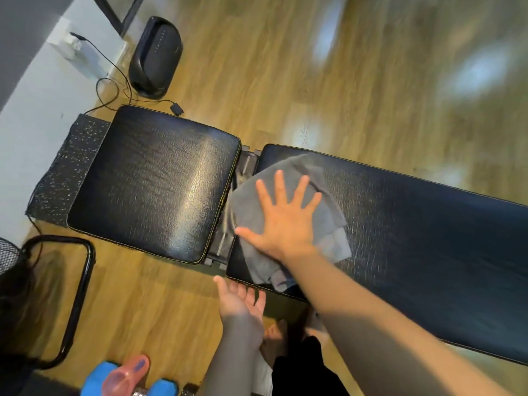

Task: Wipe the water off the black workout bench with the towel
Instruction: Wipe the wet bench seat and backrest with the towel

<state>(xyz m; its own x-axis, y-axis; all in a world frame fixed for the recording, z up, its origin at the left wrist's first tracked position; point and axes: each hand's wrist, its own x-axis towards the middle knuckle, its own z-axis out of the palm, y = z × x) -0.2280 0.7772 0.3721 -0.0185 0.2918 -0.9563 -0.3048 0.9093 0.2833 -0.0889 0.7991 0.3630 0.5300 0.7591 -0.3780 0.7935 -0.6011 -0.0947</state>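
The black workout bench runs across the view as two pads: a square seat pad point(154, 184) on the left and a long back pad point(423, 241) on the right. A grey towel point(323, 178) lies on the left end of the long pad, next to the gap between the pads. My right hand point(283, 221) presses flat on the towel with fingers spread. My left hand point(243, 301) hovers palm up and empty just below the bench's near edge. I cannot make out water drops through the blur and glare.
A black speaker point(155, 57) and cables point(114, 90) lie on the wood floor behind the seat pad. A black tube frame point(80, 295) stands at the lower left. Blue and pink dumbbells point(123, 378) sit at the bottom. A speckled mat point(65, 172) lies under the bench's left end.
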